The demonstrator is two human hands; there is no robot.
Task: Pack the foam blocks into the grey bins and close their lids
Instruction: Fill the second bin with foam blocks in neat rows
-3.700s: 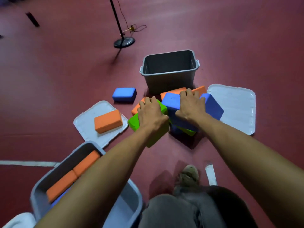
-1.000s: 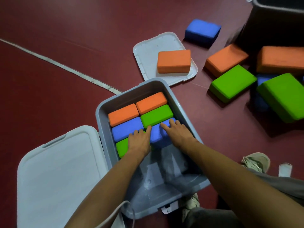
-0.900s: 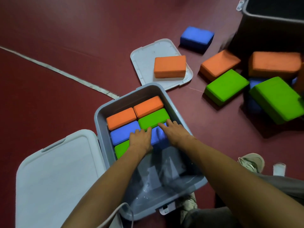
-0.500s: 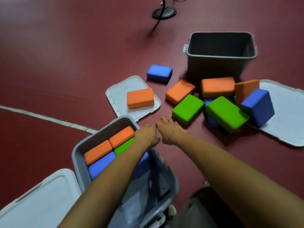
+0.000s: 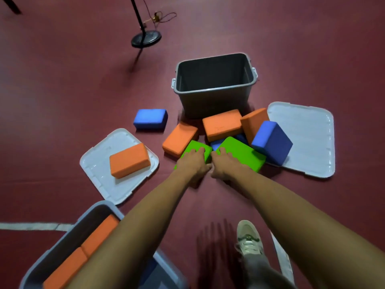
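**Head view, looking down on a red floor (image 5: 62, 101).** The left hand (image 5: 193, 163) lies on top of the left green block (image 5: 198, 148). The right hand (image 5: 226, 164) lies on top of the right green block (image 5: 243, 153). The two hands are side by side, almost touching. On each, the fingers reach over the block's upper face with the knuckles slightly bent (whether either hand is clamped on its block cannot be told from this angle).

Both green blocks rest at the near edge of a loose heap in front of the far bin (image 5: 214, 103), which stands upright, dark grey, with its lid off. The heap contains:

- a flat orange block (image 5: 180, 138), touching the left green block;
- a second orange block (image 5: 221, 124), against the bin's front wall;
- a tilted orange block (image 5: 254, 122), beside the second;
- a big blue block (image 5: 270, 142), tipped on an edge and partly on the large lid (image 5: 304, 138);
- a part-hidden blue block (image 5: 215, 144), showing between the green pair.

A lone blue block (image 5: 150, 118) lies left of the heap, apart from it. The small lid (image 5: 98, 163) lies flat at left, with a single orange block (image 5: 130, 160) on it. The near bin (image 5: 102, 206), bottom left, holds packed orange blocks (image 5: 100, 234) in a row; the left forearm hides much of its inside. A stand's round base (image 5: 145, 38) is behind the heap, and a shoe (image 5: 249, 238) is at the bottom.
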